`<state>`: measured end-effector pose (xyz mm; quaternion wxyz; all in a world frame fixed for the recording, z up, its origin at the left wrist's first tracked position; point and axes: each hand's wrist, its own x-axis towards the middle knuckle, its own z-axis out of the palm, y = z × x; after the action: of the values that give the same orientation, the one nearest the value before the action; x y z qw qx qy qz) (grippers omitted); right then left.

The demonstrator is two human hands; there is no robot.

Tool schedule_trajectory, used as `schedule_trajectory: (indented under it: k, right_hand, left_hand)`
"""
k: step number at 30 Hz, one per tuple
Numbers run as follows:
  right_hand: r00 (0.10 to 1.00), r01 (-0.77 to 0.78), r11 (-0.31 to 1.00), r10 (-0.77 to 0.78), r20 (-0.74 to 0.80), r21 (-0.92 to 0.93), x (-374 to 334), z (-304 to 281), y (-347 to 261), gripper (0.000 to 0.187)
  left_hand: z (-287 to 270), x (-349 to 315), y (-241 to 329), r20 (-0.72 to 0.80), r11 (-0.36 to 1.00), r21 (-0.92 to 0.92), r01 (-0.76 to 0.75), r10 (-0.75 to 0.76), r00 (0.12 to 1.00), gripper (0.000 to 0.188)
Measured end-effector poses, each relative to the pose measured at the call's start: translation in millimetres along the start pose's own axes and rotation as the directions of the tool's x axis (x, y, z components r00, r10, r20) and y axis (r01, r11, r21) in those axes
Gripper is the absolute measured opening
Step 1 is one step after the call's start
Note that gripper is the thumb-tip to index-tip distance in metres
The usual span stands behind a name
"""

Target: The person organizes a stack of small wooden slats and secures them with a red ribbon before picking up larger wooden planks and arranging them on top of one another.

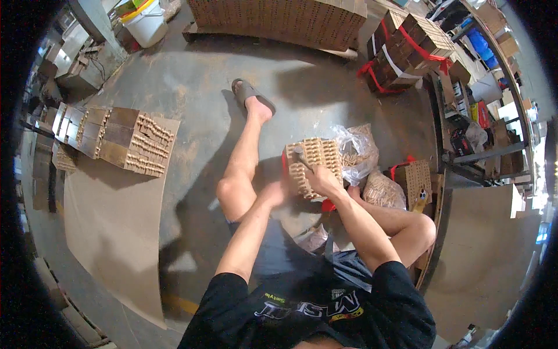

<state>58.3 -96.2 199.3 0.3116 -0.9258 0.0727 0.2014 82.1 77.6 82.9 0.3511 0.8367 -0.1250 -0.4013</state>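
Between my legs stands a bundle of wooden blocks (331, 152), its top studded with rows of short wooden dowels. My right hand (323, 180) is closed around a hammer (299, 153), whose head is over the bundle's top. At the near left side of the bundle is my left hand (278, 191), smeared by motion, so its fingers do not show clearly. A red strap (284, 163) runs along the bundle's left side. Just right of it lie clear plastic bags, one with wooden dowels (385, 193) inside.
To the left, stacked blocks with dowels (152, 144) rest on a flat brown sheet (116, 232). A long stack (273, 17) sits at the back. Strapped bundles (407, 52) and a cluttered metal shelf (494, 154) stand on the right. A white bucket (145, 26) is at the far left.
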Motion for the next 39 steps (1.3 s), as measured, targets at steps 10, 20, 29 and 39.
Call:
schedule_trajectory:
  k: [10, 20, 29, 39]
  right_hand:
    - [0.944, -0.293, 0.738, 0.323, 0.062, 0.608, -144.6, -56.3, 53.9, 0.035]
    - [0.583, 0.041, 0.654, 0.598, -0.549, 0.755, -332.9, -93.3, 113.9, 0.024]
    - [0.134, -0.55, 0.707, 0.6, -0.789, 0.444, -410.6, 83.4, 271.5, 0.024]
    - [0.248, -0.593, 0.289, 0.953, -0.172, 0.752, -400.5, 302.6, 334.3, 0.027]
  left_hand:
    - [22.3, 24.7, -31.8, -0.031, 1.0, -0.012, 0.012, -0.012, 0.999, 0.041]
    - [34.2, 8.8, -18.3, -0.217, 0.995, 0.047, -0.086, 0.094, 0.972, 0.043]
    - [46.9, 16.0, -24.7, -0.144, 0.98, 0.169, -0.107, 0.132, 0.981, 0.042]
    - [48.2, 12.7, -33.5, -0.089, 0.958, 0.287, 0.014, 0.012, 0.996, 0.044]
